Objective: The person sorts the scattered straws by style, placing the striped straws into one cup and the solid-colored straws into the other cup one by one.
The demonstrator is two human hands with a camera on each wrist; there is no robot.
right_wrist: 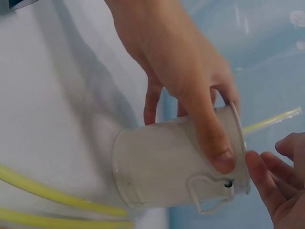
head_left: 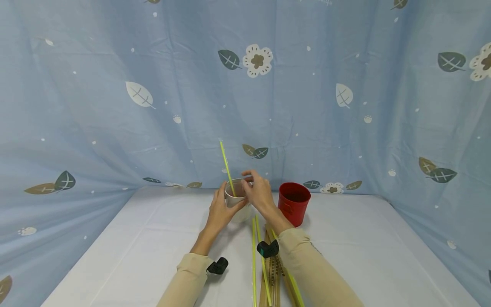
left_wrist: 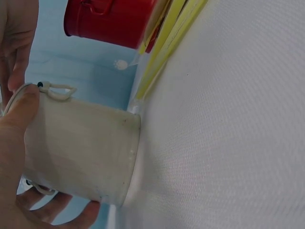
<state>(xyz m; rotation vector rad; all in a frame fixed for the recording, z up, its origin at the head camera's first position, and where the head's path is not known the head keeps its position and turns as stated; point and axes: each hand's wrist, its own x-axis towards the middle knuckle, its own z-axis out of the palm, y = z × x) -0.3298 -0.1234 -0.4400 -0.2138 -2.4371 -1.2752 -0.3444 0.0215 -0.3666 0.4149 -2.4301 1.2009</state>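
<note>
A small white metal pail with little side handles stands upright on the table. My left hand grips it, thumb along the near side and fingers around the far side. One yellow stick in a clear sleeve leans out of the pail's mouth. My right hand is at the pail's right rim, fingers loosely bent, and holds nothing; in the right wrist view its fingertips are right beside the rim. The pail's inside is mostly hidden.
A red pail stands to the right, behind the right forearm. Several yellow sticks and brown printed strips lie on the white table toward the front, partly under the right sleeve. A blue patterned curtain hangs behind.
</note>
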